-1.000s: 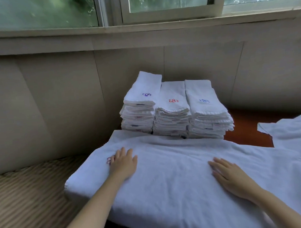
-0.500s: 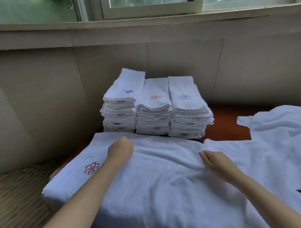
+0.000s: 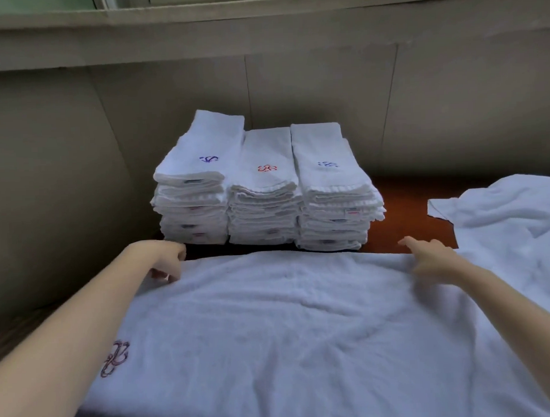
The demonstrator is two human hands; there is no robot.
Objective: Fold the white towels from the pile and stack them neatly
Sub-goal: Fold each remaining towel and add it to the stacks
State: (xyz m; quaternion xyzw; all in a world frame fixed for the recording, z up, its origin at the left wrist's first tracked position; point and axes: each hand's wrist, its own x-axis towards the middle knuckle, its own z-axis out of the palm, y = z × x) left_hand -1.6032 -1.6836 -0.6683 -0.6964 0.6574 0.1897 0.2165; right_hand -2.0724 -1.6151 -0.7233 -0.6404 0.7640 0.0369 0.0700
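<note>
Stacks (image 3: 263,190) stand folded (three); my left hand (image 3: 164,259) and right hand (image 3: 431,259) pinch the towel's (image 3: 287,332) far edge — loose pile (image 3: 510,209) remains.

White towel (image 3: 287,326) is showing a dark red emblem (image 3: 115,357); white stacks (image 3: 264,208) are wearing purple, red and blue motifs; table (image 3: 411,216) is glowing reddish-brown; wall (image 3: 326,97) is looking beige.

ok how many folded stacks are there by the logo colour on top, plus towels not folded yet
stacks with a blue logo on top: 2
stacks with a red logo on top: 1
towel spread out under the hands: 1
loose towels at right: 1 heap
total: 5
</note>
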